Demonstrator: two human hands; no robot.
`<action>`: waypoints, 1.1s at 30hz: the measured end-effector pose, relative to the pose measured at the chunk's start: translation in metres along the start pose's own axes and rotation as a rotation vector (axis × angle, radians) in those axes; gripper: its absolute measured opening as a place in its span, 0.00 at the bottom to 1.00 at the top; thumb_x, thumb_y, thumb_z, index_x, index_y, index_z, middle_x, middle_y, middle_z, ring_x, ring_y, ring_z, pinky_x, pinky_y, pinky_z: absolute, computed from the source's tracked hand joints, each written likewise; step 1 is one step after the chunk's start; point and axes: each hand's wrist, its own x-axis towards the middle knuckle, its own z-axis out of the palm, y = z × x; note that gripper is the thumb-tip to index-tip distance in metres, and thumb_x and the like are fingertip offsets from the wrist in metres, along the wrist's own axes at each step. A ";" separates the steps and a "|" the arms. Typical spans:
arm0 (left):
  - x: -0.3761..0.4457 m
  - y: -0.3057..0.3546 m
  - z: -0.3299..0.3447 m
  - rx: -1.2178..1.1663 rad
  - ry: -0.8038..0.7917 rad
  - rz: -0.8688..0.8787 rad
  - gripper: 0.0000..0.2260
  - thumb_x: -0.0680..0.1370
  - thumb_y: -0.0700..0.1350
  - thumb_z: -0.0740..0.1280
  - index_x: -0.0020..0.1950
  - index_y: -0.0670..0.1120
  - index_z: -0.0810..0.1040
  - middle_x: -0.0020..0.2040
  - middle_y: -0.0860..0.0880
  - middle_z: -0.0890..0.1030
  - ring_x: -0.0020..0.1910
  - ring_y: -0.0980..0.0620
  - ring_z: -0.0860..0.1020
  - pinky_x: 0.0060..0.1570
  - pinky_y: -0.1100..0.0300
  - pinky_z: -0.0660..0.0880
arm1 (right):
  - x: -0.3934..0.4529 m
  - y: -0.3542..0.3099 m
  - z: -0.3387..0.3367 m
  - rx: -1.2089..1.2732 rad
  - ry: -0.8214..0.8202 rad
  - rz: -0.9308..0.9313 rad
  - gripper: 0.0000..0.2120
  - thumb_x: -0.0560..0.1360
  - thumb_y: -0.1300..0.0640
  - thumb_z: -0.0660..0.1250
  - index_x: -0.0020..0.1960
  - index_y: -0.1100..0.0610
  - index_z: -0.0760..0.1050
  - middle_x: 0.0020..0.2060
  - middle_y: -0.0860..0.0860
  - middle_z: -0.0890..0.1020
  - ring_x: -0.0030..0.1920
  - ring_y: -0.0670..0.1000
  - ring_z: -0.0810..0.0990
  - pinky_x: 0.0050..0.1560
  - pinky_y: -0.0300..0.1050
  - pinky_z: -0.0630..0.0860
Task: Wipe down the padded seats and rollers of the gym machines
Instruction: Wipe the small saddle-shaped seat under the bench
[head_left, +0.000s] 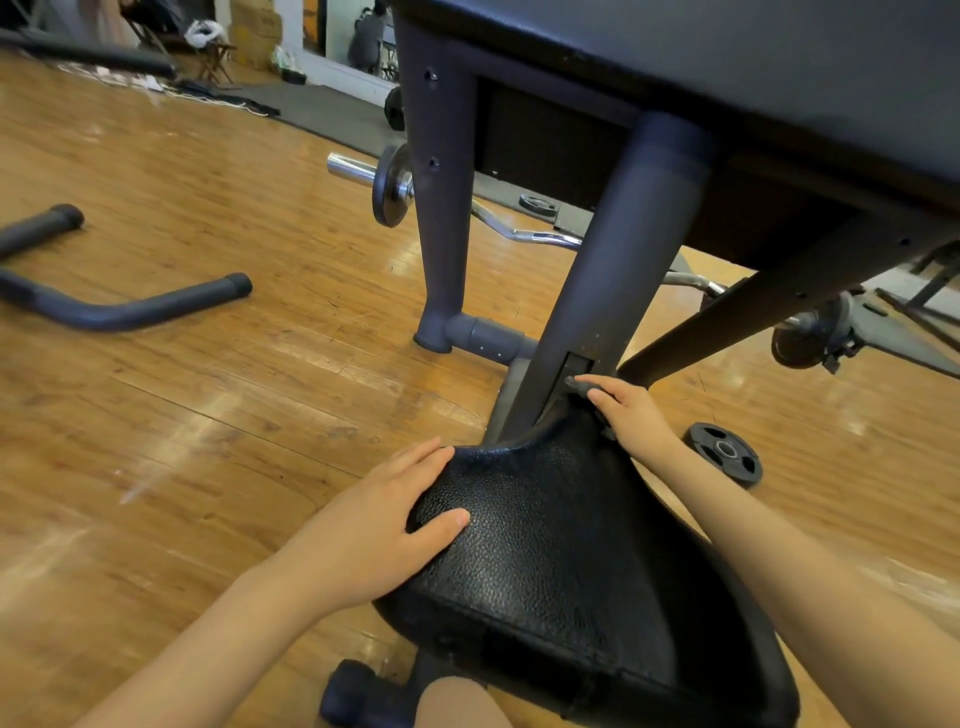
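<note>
A gym floor, seen from your seat at a weight machine.
Around the machine's padded seat (561, 545) you see a wooden floor (208, 395); behind its frame lies a curl barbell (395, 184), a loose weight plate (723, 453) sits to its right, and rubber mats (332, 111) lie beyond.

Slanted post (597, 291) blocking seat's (561, 545) front.

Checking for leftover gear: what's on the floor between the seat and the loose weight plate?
Only the right forearm crosses between seat and weight plate; the head view shows bare floor there.
</note>
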 end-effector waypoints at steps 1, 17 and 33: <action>0.000 0.000 0.000 0.006 0.007 0.003 0.43 0.65 0.72 0.48 0.77 0.55 0.53 0.70 0.68 0.48 0.68 0.72 0.47 0.62 0.79 0.42 | -0.003 0.000 -0.001 0.015 -0.007 0.024 0.17 0.82 0.59 0.53 0.69 0.56 0.68 0.66 0.53 0.72 0.67 0.53 0.68 0.66 0.44 0.62; -0.003 0.002 0.003 0.037 0.063 0.013 0.28 0.79 0.57 0.59 0.77 0.53 0.56 0.76 0.59 0.53 0.73 0.62 0.53 0.67 0.70 0.49 | -0.104 0.041 -0.049 -0.228 -0.170 0.077 0.12 0.81 0.58 0.56 0.40 0.50 0.70 0.36 0.46 0.75 0.41 0.48 0.75 0.38 0.35 0.66; -0.002 0.000 0.005 0.068 0.084 0.039 0.33 0.73 0.65 0.53 0.76 0.53 0.56 0.74 0.62 0.52 0.67 0.70 0.51 0.60 0.81 0.42 | -0.060 0.040 -0.026 0.079 -0.191 0.199 0.16 0.82 0.51 0.51 0.47 0.53 0.77 0.49 0.51 0.80 0.53 0.51 0.76 0.58 0.44 0.68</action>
